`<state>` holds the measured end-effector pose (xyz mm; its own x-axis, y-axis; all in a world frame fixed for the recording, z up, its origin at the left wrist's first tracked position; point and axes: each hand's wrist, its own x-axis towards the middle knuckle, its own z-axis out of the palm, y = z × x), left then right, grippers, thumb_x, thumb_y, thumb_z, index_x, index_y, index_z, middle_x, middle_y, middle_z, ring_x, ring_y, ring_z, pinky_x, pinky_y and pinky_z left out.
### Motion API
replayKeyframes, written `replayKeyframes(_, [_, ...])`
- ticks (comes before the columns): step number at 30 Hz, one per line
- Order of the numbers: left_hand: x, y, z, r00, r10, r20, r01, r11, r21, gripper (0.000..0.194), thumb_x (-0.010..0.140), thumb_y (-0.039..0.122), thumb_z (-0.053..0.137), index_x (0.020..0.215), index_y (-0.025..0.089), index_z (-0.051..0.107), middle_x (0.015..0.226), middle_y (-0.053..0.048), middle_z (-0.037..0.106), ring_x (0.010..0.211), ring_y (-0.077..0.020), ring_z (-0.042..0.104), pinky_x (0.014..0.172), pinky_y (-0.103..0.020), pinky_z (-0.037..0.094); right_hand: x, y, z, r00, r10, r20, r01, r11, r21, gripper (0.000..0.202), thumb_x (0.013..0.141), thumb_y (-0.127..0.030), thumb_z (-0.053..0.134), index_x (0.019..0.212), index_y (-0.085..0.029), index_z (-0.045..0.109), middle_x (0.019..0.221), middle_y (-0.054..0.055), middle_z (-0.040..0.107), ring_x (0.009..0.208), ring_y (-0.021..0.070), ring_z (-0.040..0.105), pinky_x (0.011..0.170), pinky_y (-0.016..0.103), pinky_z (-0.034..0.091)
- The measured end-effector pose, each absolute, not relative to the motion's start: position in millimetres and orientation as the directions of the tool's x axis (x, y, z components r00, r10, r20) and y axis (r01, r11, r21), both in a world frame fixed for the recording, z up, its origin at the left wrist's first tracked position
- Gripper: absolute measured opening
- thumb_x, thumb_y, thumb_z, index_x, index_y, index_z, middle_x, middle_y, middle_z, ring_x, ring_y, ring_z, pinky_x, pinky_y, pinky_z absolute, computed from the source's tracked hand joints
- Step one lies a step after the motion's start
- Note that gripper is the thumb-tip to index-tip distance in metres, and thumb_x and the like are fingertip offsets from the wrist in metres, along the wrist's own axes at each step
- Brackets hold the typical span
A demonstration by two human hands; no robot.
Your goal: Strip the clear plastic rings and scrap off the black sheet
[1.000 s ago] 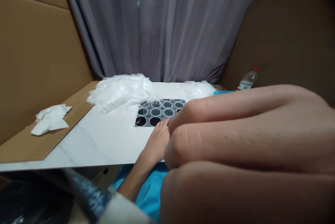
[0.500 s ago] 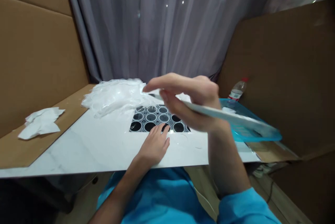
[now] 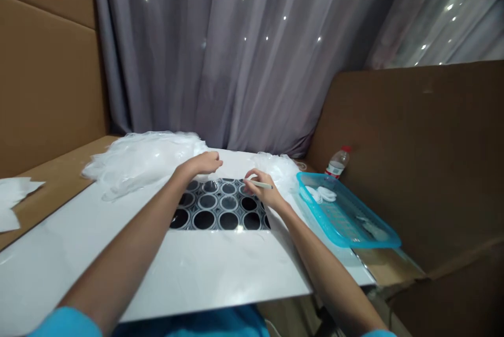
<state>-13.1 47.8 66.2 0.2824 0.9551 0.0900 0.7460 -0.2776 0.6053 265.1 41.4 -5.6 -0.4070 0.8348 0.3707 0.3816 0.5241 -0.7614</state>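
My right hand (image 3: 264, 188) holds a slim white pen-like tool (image 3: 260, 184) between its fingers, over the far right part of a dark patterned sheet (image 3: 216, 216). The sheet lies flat on the white table and bears rows of black circles with pale rims. My left hand (image 3: 208, 162) is above the sheet's far left edge, beside a heap of clear plastic film (image 3: 142, 156). Its fingers are curled together; whatever may be in them is hidden. A smaller heap of film (image 3: 279, 169) lies just behind my right hand.
To the right stands a blue plastic tray (image 3: 334, 224) with white bundles in it. A red-capped bottle (image 3: 337, 162) is behind it. White tissue (image 3: 16, 195) lies at the left. Cardboard walls (image 3: 425, 158) flank the table (image 3: 205, 274), with a grey curtain (image 3: 220, 64) at the back.
My right hand has gone from close to the camera down to the sheet with the pen-like tool. My left hand has moved from the sheet's near edge to its far left edge. The view has shifted.
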Motion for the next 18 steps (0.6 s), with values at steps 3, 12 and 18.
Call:
replayKeyframes(3, [-12.8, 101.4, 87.1, 0.394, 0.918, 0.044, 0.655, -0.314, 0.687, 0.043, 0.100, 0.044, 0.053, 0.119, 0.010, 0.071, 0.096, -0.015, 0.082, 0.088, -0.0280, 0.079, 0.083, -0.037, 0.057, 270.8, 49.2, -12.8, -0.415, 0.819, 0.395, 0.524, 0.570, -0.633, 0.025, 0.109, -0.046, 0.065, 0.107, -0.021, 0.069, 0.082, 0.004, 0.081, 0.065, 0.0188, 0.073, 0.065, 0.028, 0.054])
replayKeyframes(12, [-27.4, 31.2, 34.3, 0.555, 0.774, 0.305, 0.446, -0.586, 0.677, 0.031, 0.115, 0.034, 0.048, 0.130, 0.025, 0.073, 0.125, -0.007, 0.079, 0.114, -0.0232, 0.074, 0.105, -0.042, 0.059, 293.7, 47.1, -17.4, -0.459, 0.658, 0.597, 0.532, 0.742, -0.408, 0.024, 0.113, -0.033, 0.060, 0.128, -0.024, 0.076, 0.113, 0.012, 0.084, 0.098, 0.0278, 0.082, 0.082, 0.036, 0.063])
replayKeyframes(18, [-33.2, -30.6, -43.6, 0.617, 0.545, 0.567, 0.513, -0.825, 0.235, 0.039, 0.106, 0.009, 0.052, 0.136, 0.027, 0.070, 0.118, -0.002, 0.081, 0.103, -0.0170, 0.077, 0.093, -0.025, 0.064, 295.1, 68.0, -38.9, -0.288, 0.680, 0.674, 0.646, 0.658, -0.387, 0.015, 0.113, -0.027, 0.062, 0.114, -0.023, 0.076, 0.097, 0.006, 0.083, 0.080, 0.0227, 0.081, 0.074, 0.031, 0.061])
